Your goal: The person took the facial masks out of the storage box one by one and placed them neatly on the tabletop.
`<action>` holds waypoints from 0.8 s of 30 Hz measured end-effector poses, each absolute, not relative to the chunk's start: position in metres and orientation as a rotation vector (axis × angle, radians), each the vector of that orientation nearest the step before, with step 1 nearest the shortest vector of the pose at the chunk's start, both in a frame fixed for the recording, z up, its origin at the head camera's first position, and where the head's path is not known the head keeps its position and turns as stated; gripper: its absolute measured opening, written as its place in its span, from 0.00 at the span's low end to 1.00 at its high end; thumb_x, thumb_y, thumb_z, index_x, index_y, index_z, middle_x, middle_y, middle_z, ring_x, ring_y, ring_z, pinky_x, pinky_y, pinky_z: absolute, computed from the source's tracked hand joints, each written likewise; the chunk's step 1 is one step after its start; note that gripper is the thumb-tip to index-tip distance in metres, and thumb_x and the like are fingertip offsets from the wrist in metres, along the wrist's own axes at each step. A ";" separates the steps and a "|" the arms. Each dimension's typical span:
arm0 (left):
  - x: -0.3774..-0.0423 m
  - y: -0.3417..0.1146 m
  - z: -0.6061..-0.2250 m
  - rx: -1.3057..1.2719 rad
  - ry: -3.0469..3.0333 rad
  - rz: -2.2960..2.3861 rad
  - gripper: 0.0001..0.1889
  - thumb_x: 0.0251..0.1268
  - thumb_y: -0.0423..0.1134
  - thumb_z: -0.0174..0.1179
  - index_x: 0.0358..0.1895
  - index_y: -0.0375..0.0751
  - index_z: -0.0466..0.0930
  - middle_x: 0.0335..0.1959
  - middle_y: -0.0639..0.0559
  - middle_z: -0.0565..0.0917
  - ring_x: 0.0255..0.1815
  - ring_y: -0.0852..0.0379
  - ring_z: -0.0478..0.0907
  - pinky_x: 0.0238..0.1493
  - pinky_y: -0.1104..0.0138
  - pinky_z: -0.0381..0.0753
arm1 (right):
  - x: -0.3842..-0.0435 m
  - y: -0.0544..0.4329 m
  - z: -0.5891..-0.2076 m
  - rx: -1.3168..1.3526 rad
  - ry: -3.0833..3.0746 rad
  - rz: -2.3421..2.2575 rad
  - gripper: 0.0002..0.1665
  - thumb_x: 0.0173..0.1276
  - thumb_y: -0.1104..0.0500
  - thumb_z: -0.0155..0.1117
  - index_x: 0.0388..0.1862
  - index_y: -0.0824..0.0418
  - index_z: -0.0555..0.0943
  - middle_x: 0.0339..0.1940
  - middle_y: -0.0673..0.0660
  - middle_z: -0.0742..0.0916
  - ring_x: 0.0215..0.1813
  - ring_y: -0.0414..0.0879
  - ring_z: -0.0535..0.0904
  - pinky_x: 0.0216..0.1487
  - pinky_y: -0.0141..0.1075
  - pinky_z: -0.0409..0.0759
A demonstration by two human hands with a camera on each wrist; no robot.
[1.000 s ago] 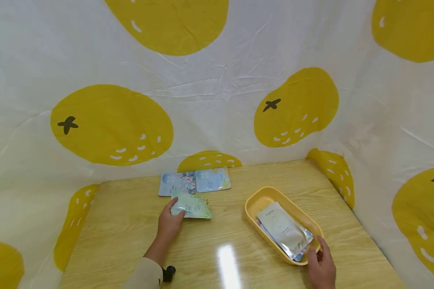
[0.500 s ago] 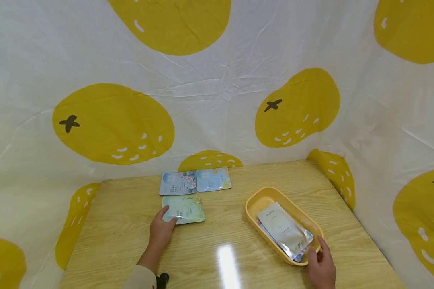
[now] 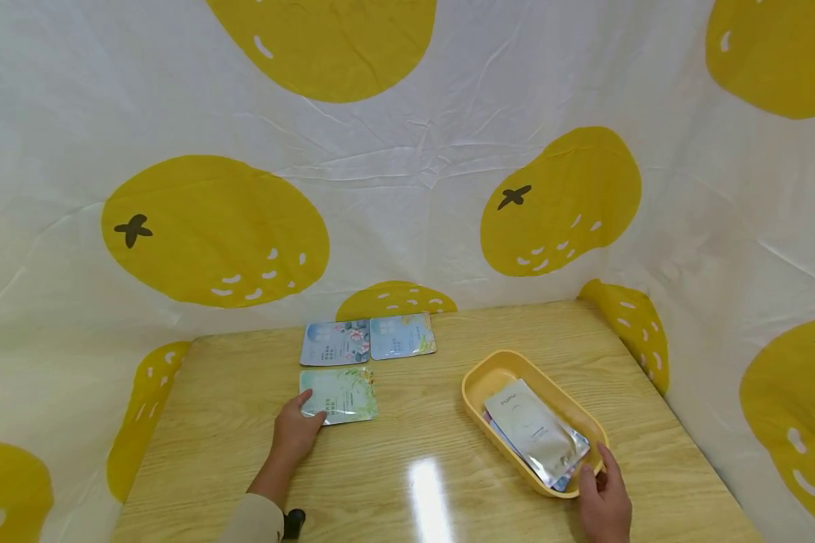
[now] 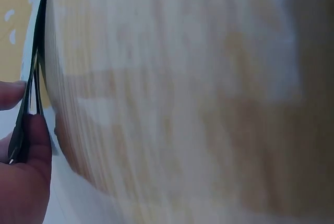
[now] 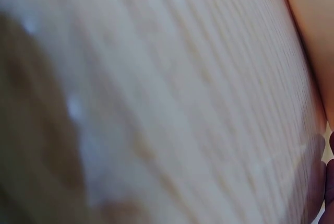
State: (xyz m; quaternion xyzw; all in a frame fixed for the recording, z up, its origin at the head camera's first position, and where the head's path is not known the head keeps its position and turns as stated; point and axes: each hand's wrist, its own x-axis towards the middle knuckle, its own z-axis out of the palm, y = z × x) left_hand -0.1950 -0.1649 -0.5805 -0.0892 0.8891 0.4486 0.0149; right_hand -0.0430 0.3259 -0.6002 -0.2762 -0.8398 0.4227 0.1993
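In the head view my left hand (image 3: pixel 295 431) pinches the left end of a green sheet mask packet (image 3: pixel 342 392), which lies low over the table. The left wrist view has the packet (image 4: pixel 32 51) edge-on, with finger and thumb on its two sides. Just behind it, two bluish packets lie side by side: a grey-blue one with pink flowers (image 3: pixel 335 343) and a light blue one (image 3: pixel 402 335). My right hand (image 3: pixel 606 505) grips the near right end of a yellow basket (image 3: pixel 489 383). A silvery-white packet (image 3: pixel 533 434) lies in the basket on top of other packets.
The wooden table (image 3: pixel 407 422) ends at the back against a white cloth (image 3: pixel 394 226) printed with yellow fruit. That same cloth hangs along both sides. A bright light reflection (image 3: pixel 429 498) falls on the table's front.
My left hand has drawn the green packet left and toward me, off the grey-blue packet it partly covered; it now lies flatter and square below it. The right hand and basket stay put.
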 end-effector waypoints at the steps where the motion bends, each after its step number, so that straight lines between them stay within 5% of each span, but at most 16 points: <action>1: -0.195 -0.165 -0.580 -0.265 2.780 1.376 0.33 0.61 0.36 0.64 0.67 0.23 0.69 0.66 0.24 0.69 0.70 0.28 0.62 0.69 0.43 0.61 | -0.043 0.326 -0.600 -0.769 -2.347 1.182 0.29 0.74 0.57 0.53 0.73 0.62 0.69 0.39 0.69 0.87 0.33 0.22 0.71 0.32 0.18 0.67; 18: -0.201 -0.168 -0.583 -0.108 2.857 1.077 0.37 0.64 0.42 0.66 0.68 0.19 0.64 0.65 0.23 0.67 0.67 0.27 0.63 0.66 0.40 0.63 | -0.044 0.325 -0.600 -0.760 -2.321 1.169 0.28 0.73 0.59 0.55 0.71 0.63 0.71 0.34 0.65 0.87 0.31 0.24 0.72 0.33 0.19 0.67; 24: -0.203 -0.164 -0.583 -0.089 2.911 0.994 0.38 0.63 0.42 0.67 0.66 0.16 0.64 0.63 0.21 0.66 0.65 0.27 0.65 0.64 0.41 0.67 | -0.044 0.328 -0.603 -0.798 -2.355 1.186 0.30 0.75 0.56 0.54 0.73 0.62 0.69 0.40 0.69 0.86 0.33 0.22 0.70 0.32 0.18 0.67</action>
